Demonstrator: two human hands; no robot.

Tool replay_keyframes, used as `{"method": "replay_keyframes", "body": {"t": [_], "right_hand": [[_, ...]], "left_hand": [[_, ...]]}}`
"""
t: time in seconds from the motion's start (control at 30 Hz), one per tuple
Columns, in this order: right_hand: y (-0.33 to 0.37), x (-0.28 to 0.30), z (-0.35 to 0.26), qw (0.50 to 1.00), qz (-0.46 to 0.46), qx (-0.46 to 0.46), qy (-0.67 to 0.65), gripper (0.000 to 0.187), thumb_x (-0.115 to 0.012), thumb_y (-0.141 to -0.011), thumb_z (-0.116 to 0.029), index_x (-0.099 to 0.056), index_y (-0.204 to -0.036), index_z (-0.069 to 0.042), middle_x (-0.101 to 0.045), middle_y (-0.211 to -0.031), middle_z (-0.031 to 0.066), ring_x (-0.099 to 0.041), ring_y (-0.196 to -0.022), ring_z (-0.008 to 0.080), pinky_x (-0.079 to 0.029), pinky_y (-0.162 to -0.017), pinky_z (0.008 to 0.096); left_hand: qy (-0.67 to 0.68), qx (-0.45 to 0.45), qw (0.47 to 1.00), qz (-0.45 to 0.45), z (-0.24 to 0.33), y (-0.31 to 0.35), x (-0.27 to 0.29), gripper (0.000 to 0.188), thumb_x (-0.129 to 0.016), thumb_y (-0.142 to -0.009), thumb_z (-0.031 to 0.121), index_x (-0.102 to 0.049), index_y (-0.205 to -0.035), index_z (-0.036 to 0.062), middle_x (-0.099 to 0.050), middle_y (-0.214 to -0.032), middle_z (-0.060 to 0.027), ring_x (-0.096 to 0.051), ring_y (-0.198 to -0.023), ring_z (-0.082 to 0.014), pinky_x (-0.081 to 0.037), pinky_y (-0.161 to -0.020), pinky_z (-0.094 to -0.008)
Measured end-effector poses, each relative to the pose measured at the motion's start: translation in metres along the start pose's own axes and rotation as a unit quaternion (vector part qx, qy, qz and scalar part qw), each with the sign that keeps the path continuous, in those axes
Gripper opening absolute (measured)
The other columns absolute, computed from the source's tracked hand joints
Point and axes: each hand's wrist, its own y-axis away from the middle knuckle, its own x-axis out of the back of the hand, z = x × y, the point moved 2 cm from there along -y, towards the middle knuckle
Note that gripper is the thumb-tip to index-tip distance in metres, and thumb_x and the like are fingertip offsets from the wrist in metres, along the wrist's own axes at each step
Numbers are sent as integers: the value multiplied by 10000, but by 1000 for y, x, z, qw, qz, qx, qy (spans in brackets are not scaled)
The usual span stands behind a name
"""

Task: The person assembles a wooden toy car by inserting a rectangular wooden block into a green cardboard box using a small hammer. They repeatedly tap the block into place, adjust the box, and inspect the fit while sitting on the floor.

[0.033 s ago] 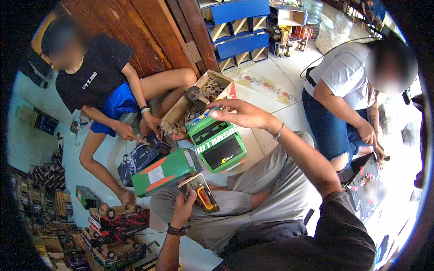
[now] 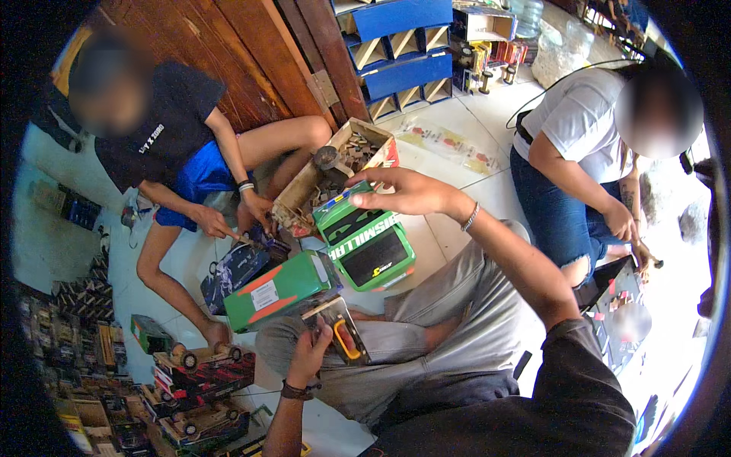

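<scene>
My left hand (image 2: 309, 353) is closed on the end of a small dark panel (image 2: 333, 312) with a pale edge and a yellow loop-shaped piece, held above my left thigh. Exactly what kind of part it is I cannot make out. My right hand (image 2: 411, 192) lies at the upper edge of a green toy truck body (image 2: 373, 251) with a black window shape and white lettering, that edge between thumb and fingers. Just left of it a longer green and orange box-shaped body (image 2: 274, 292) with a white label lies tilted by my knee.
A wooden crate (image 2: 295, 206) of small wood scraps stands beyond the green pieces. On the left a person works on a dark blue piece (image 2: 237, 270); another at right works over a black panel (image 2: 609, 312). Wooden toy trucks (image 2: 202, 373) are stacked lower left, blue racks (image 2: 403, 49) behind.
My left hand and the panel have shifted very slightly. My right hand stays on the green truck body. The person on the right has moved a hand a little.
</scene>
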Motion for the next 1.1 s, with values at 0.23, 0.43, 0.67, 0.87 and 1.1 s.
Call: {"method": "replay_keyframes", "body": {"t": [0.23, 0.43, 0.67, 0.87, 1.1], "right_hand": [[-33, 15, -27, 984, -109, 8, 141, 650, -616, -936, -617, -729, -1130, -8, -736, -1039, 194, -699, -990, 293, -518, -890, 390], [-38, -2, -55, 932, -178, 50, 313, 754, -632, -827, -735, -753, -1069, -31, -731, -903, 221, -700, -913, 397, -536, -814, 459], [-14, -16, -60, 919, -136, 79, 361, 723, -542, -900, -719, -734, -1091, -49, -713, -869, 237, -686, -870, 435, -531, -792, 518], [22, 8, -30, 947, 49, 50, 314, 690, -454, -972, -674, -719, -1131, -57, -704, -858, 246, -690, -865, 425, -539, -828, 509], [91, 71, 14, 928, 244, -181, 216, 684, -468, -999, -632, -712, -1138, -8, -712, -908, 245, -701, -863, 305, -527, -833, 415]], "left_hand": [[22, 114, 991, -62, -24, 41, -2, 460, -692, -965, 460, -617, -1115, 31, -489, -879, 99, -417, -764, -48, -381, -667, -243], [119, 255, 960, -17, -39, 44, 6, 521, -684, -965, 473, -558, -1336, 129, -574, -963, 95, -484, -738, -28, -388, -619, -204], [136, 269, 952, 52, -64, 46, 6, 489, -677, -956, 515, -583, -1269, 151, -563, -867, 94, -449, -627, -34, -349, -547, -219], [130, 246, 959, 51, -77, 45, 6, 498, -698, -946, 508, -605, -1250, 124, -570, -900, 87, -458, -676, -29, -354, -584, -213], [156, 206, 966, 24, -66, 49, 0, 412, -636, -992, 492, -632, -1224, 151, -622, -934, 89, -461, -698, -21, -353, -599, -211]]}}
